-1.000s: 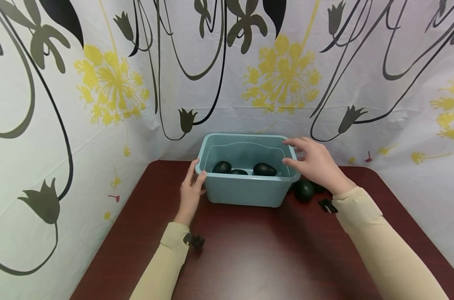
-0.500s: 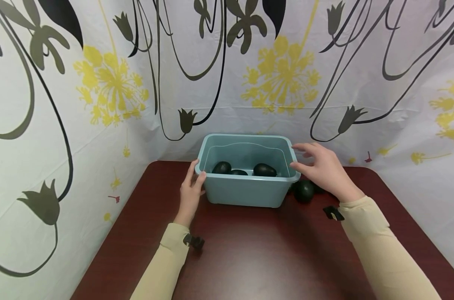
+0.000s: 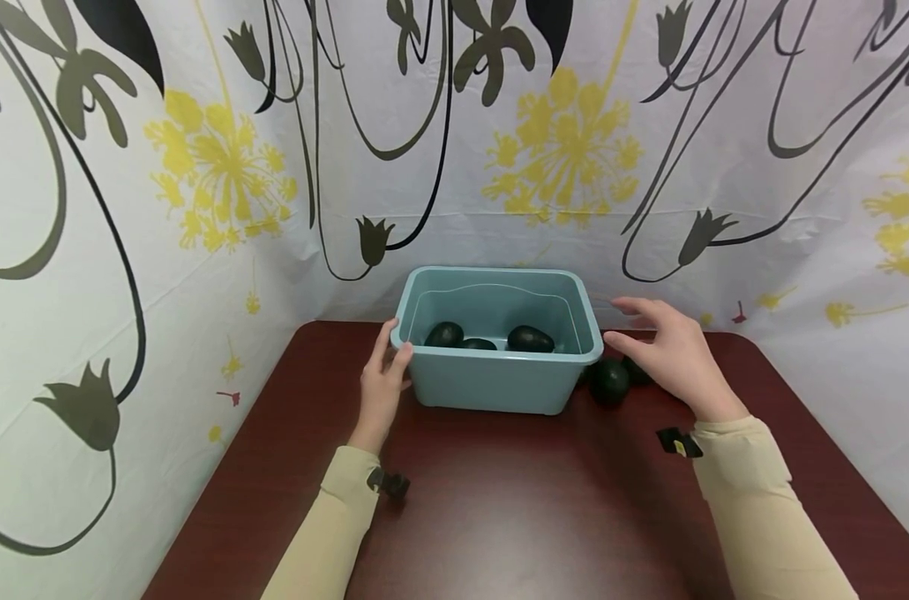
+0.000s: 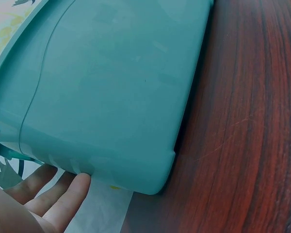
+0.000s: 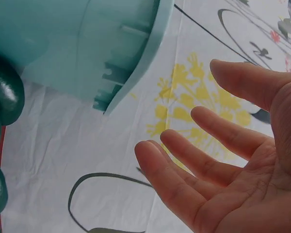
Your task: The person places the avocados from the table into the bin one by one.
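A light blue plastic bin (image 3: 499, 382) stands upright near the back of the table. Inside it lie several dark avocados (image 3: 530, 339). My left hand (image 3: 380, 387) rests against the bin's left front corner; in the left wrist view, nearly straight fingers (image 4: 68, 204) touch its wall. To the right of the bin my right hand (image 3: 671, 354) hovers with nothing in its grasp, thumb and fingers spread apart. Below it, more dark avocados (image 3: 608, 382) sit on the table by the bin's right side, partly hidden by the hand and bin.
The dark red-brown wooden table (image 3: 491, 508) stretches in front of the bin. A white cloth (image 3: 454, 192) printed with flowers hangs behind and at both sides, close to the bin's back. Glossy dark avocados (image 5: 5, 92) show at the right wrist view's left edge.
My right hand has drawn away from the bin's right rim, moving right and slightly down. The left hand and the bin have stayed in place.
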`<state>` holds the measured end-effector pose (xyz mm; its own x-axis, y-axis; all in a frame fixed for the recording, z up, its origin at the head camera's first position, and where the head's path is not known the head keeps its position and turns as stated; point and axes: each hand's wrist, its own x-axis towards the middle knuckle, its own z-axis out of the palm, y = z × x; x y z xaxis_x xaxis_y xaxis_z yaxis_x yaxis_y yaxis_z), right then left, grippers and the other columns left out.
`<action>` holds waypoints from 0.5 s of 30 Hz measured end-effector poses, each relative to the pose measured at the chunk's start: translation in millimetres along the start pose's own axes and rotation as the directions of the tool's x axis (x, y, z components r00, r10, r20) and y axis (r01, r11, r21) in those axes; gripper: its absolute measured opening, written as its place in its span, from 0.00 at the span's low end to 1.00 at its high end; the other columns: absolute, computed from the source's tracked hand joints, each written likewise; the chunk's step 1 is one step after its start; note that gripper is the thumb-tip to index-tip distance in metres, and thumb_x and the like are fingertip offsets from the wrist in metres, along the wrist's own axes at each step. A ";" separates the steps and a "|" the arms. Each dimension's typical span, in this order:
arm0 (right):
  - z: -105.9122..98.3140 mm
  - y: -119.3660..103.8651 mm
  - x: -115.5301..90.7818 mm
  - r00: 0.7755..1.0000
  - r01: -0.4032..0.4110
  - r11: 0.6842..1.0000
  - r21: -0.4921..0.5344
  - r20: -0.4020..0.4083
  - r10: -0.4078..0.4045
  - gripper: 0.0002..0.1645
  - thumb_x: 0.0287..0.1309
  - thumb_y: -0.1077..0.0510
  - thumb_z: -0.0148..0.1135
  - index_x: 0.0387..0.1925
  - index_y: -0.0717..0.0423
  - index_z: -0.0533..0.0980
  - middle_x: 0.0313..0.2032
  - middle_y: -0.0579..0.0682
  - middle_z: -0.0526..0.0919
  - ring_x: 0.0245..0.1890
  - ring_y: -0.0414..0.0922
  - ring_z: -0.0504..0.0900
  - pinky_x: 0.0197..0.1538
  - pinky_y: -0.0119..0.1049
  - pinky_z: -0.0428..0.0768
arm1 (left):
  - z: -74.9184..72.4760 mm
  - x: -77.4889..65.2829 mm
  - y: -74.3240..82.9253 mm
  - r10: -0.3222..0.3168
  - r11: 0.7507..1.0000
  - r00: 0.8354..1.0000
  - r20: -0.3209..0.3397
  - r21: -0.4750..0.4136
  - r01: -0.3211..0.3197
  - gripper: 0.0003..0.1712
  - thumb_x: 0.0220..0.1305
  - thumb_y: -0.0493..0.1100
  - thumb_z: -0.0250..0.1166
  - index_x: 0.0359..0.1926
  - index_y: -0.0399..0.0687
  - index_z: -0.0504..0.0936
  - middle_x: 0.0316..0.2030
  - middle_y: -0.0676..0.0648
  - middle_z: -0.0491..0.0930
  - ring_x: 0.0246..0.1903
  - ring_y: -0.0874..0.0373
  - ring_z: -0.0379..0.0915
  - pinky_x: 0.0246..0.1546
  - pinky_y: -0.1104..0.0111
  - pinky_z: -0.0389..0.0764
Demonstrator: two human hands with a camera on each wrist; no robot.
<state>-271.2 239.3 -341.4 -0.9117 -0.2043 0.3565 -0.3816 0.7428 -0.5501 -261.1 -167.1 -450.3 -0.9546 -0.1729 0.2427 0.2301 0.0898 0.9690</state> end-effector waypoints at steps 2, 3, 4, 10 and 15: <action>0.2 3.3 -2.8 1.000 0.000 1.000 -0.001 -0.011 0.000 0.34 0.63 0.39 0.67 0.67 0.44 0.73 0.63 0.51 0.74 0.59 0.55 0.76 0.55 0.60 0.73 | -0.2 -0.1 0.4 0.000 1.000 1.000 0.002 0.000 0.000 0.34 0.71 0.60 0.62 0.74 0.71 0.64 0.66 0.43 0.71 0.59 0.47 0.72 0.52 0.38 0.76; 0.5 5.0 -4.0 1.000 0.001 1.000 -0.001 -0.018 -0.001 0.34 0.62 0.40 0.67 0.66 0.45 0.73 0.62 0.52 0.75 0.58 0.56 0.76 0.55 0.60 0.73 | -0.4 -0.4 0.8 0.001 1.000 1.000 0.004 0.000 -0.001 0.34 0.71 0.60 0.62 0.74 0.71 0.64 0.66 0.43 0.71 0.59 0.47 0.72 0.52 0.38 0.76; 0.8 7.1 -5.0 1.000 -0.001 1.000 0.002 -0.023 0.001 0.34 0.62 0.40 0.68 0.66 0.45 0.74 0.61 0.52 0.75 0.58 0.56 0.76 0.56 0.59 0.72 | -0.3 1.7 -3.8 0.006 1.000 1.000 -0.002 0.003 -0.006 0.34 0.70 0.61 0.62 0.74 0.74 0.64 0.65 0.44 0.71 0.59 0.47 0.72 0.51 0.39 0.76; 3.0 20.4 -11.0 0.999 -0.040 0.999 0.007 -0.030 0.040 0.35 0.63 0.38 0.66 0.68 0.45 0.72 0.62 0.56 0.75 0.57 0.59 0.77 0.51 0.61 0.75 | 0.3 11.4 -23.8 0.018 1.000 1.000 -0.022 0.008 -0.018 0.31 0.70 0.62 0.62 0.71 0.83 0.65 0.64 0.45 0.72 0.57 0.49 0.73 0.50 0.39 0.77; 8.0 27.9 -15.3 0.997 -0.060 0.998 -0.003 -0.041 0.060 0.35 0.63 0.40 0.67 0.67 0.47 0.73 0.61 0.58 0.76 0.56 0.60 0.78 0.50 0.62 0.77 | -0.3 2.7 -3.7 0.003 1.000 1.000 0.008 -0.008 -0.003 0.33 0.72 0.58 0.61 0.74 0.72 0.64 0.66 0.37 0.70 0.59 0.46 0.72 0.52 0.37 0.75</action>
<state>-269.2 258.0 -368.3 -0.9258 -0.1334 0.3537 -0.3259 0.7558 -0.5680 -264.4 -168.2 -453.2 -0.9553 -0.1649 0.2454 0.2345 0.0829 0.9686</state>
